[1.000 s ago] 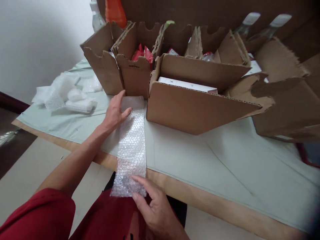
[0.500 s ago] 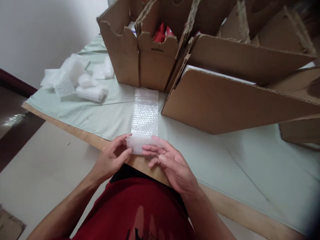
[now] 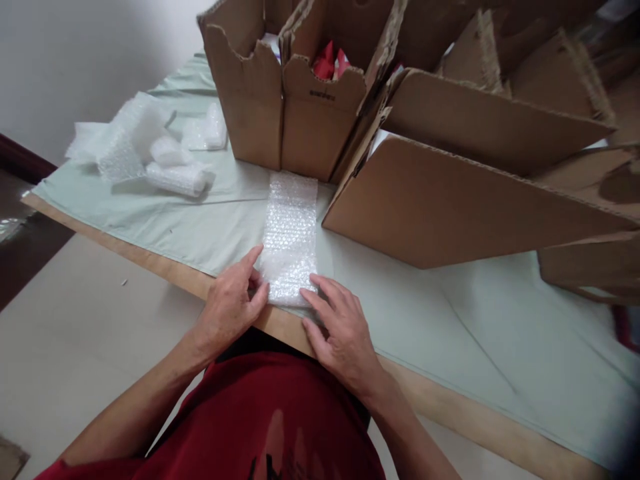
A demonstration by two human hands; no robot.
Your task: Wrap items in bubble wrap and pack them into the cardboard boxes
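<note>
I'm in what looks like a small packing workspace; cut-down cardboard bins (image 3: 250, 110) line the top of the frame, one holding red packaging (image 3: 325, 61); loose bubble wrap (image 3: 129, 143) lies heaped at upper left; a bubble-wrap strip (image 3: 291, 223) lies centrally on my cloth-covered table (image 3: 400, 300).

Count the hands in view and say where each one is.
2: the left hand at the left edge of the bubble-wrap strip, the right hand at its near right corner. Both show plainly.
</note>
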